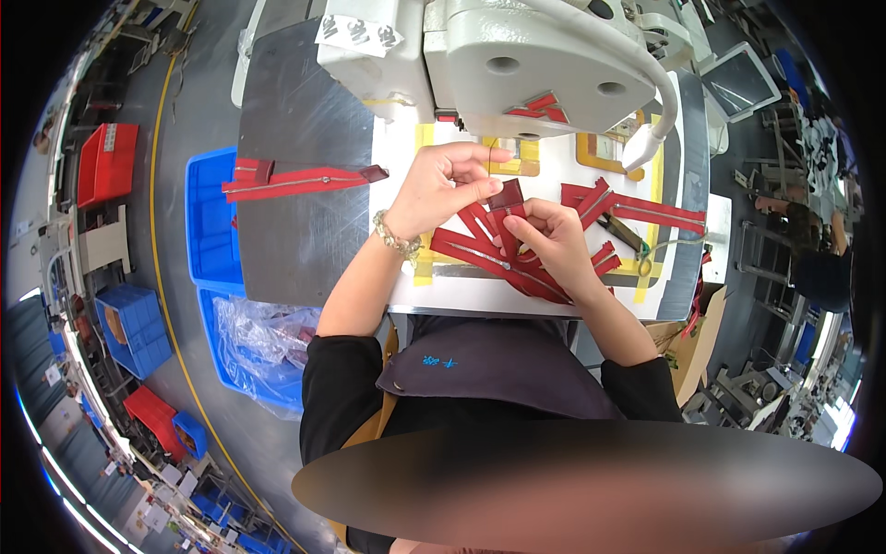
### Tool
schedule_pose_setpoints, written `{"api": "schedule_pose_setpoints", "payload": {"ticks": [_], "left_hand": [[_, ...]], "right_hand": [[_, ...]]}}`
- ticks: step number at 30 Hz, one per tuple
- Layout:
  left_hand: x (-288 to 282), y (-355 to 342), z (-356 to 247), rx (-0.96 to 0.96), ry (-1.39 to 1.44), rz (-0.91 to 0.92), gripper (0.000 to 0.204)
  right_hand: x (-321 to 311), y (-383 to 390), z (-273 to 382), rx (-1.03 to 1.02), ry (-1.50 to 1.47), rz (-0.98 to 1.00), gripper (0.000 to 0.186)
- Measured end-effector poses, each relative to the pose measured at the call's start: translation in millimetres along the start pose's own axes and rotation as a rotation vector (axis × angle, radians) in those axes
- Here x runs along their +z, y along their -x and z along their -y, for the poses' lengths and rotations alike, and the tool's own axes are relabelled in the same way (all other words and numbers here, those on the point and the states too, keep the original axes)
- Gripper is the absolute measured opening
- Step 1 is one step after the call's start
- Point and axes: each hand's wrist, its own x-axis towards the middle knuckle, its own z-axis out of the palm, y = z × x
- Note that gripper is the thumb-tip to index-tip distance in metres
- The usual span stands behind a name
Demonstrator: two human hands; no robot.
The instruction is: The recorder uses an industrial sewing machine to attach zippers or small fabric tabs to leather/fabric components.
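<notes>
Both of my hands are raised over the white work surface [403, 294] in front of a sewing machine [554, 55]. A red zipper [508, 214] with a dark red end tab [507, 193] is between them. My left hand [449, 189], a beaded bracelet at its wrist, has thumb and index finger closed at the tab's upper corner. A thin dark thread shows beside its fingers. My right hand [552, 242] pinches the same zipper just below the tab. More red zippers [471, 249] lie loosely overlapping under and beside my right hand, partly hidden by it.
Another red zipper [305, 182] lies on the grey metal tabletop at left. Blue bins [210, 222] stand beyond the left edge, one holding clear plastic. Snips [623, 231] with a green cord lie right, near further zippers [655, 212]. A cardboard box [699, 346] stands lower right.
</notes>
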Motion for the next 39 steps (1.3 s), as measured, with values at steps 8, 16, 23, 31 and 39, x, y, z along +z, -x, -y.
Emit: {"api": "schedule_pose_setpoints", "payload": {"ticks": [8, 16, 23, 31, 39], "left_hand": [[-0.2, 2.5, -4.0, -0.052, 0.021, -0.026, 0.032], [-3.4, 1.1, -7.0, -0.104, 0.01, -0.025, 0.033], [-3.5, 0.3, -7.5, -0.055, -0.04, -0.047, 0.032], [-1.3, 0.8, -6.1, -0.038, -0.087, -0.086, 0.03], [-3.2, -0.1, -3.5, 0.048, -0.37, -0.201, 0.013]], "right_hand": [[3.1, 4.0, 11.0, 0.063, -0.083, 0.016, 0.016], [5.9, 4.6, 2.2, 0.081, -0.16, -0.01, 0.014], [5.4, 3.9, -0.1, 0.077, -0.194, -0.031, 0.013], [5.6, 4.6, 1.0, 0.07, -0.201, -0.058, 0.013], [1.7, 3.6, -8.3, 0.025, -0.154, -0.056, 0.012]]}}
